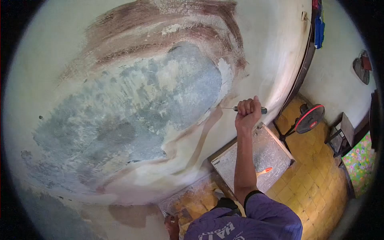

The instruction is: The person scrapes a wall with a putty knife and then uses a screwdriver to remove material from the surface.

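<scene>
My right hand (249, 109) is raised and wrapped round the dark handle of a screwdriver (264, 110). Its thin metal shaft points left, and the tip meets the wall (264, 44) at the lower right edge of a large grey-blue patch (188, 80), or very close to it. Pale scraped streaks run across that patch, and brown smears (128, 28) curve around it. Low in the view, my left hand (172, 227) hangs near the wall's base with its fingers curled; what they hold, if anything, is too small and dark to make out.
Below my right arm stands a wood-edged table (228, 164) with a silvery top. A paintbrush (264, 172) with an orange-red handle lies on it. On the yellow tiled floor (308, 172) are a standing fan (310, 119) with a red rim and a dark small stand (342, 134).
</scene>
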`<state>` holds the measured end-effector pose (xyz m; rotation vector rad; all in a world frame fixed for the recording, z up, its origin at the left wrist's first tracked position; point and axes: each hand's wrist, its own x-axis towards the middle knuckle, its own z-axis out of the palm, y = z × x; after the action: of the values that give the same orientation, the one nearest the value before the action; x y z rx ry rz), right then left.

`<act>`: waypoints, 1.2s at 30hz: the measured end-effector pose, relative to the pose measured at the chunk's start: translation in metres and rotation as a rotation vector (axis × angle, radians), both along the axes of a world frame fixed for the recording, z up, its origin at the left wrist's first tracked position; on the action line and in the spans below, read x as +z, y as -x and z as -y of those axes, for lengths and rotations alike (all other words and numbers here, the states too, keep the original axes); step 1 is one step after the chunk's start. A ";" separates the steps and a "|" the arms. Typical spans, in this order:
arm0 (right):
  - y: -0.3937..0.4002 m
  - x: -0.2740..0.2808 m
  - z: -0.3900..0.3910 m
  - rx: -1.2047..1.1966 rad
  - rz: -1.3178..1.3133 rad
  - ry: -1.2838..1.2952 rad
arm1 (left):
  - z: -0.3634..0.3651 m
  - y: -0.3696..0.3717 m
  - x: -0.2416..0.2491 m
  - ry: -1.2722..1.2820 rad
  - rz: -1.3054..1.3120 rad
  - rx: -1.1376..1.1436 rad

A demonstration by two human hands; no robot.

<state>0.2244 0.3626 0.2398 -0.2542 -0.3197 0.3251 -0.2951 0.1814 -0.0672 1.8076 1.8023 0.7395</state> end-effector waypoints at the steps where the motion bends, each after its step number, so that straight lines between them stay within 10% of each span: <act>1: -0.002 0.003 0.005 0.039 0.006 -0.009 | -0.003 -0.001 0.002 0.037 0.012 -0.001; 36: 0.026 -0.013 -0.014 0.013 -0.174 0.141 | -0.020 -0.040 0.015 0.044 -0.101 -0.119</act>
<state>0.1986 0.3763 0.2268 -0.3605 -0.1268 0.3811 -0.2551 0.2010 -0.0518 1.9350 1.7418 0.5686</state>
